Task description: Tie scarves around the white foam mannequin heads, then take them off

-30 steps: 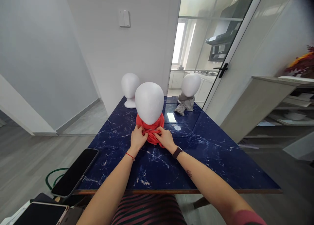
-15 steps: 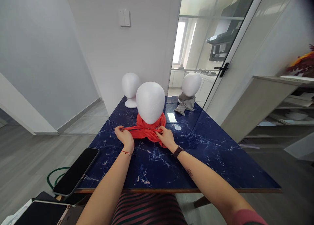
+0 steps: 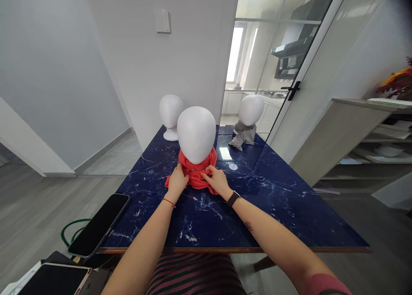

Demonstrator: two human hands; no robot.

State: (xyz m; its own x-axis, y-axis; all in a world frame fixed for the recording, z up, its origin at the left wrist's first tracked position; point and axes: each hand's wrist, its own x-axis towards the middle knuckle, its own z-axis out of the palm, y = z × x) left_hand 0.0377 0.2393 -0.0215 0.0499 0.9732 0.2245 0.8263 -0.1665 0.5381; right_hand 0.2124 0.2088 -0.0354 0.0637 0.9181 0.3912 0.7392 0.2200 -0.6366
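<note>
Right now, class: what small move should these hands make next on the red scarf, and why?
Probably the left hand should tuck the loose end under the wrap: it and the right hand pinch the scarf below the head, and one end spills onto the table beside the left hand.

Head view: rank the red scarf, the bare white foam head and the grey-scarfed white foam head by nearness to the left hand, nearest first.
1. Red scarf, centre, gripped by the left hand.
2. Bare white foam head, far end, left side.
3. Grey-scarfed white foam head, far end, right side.
</note>
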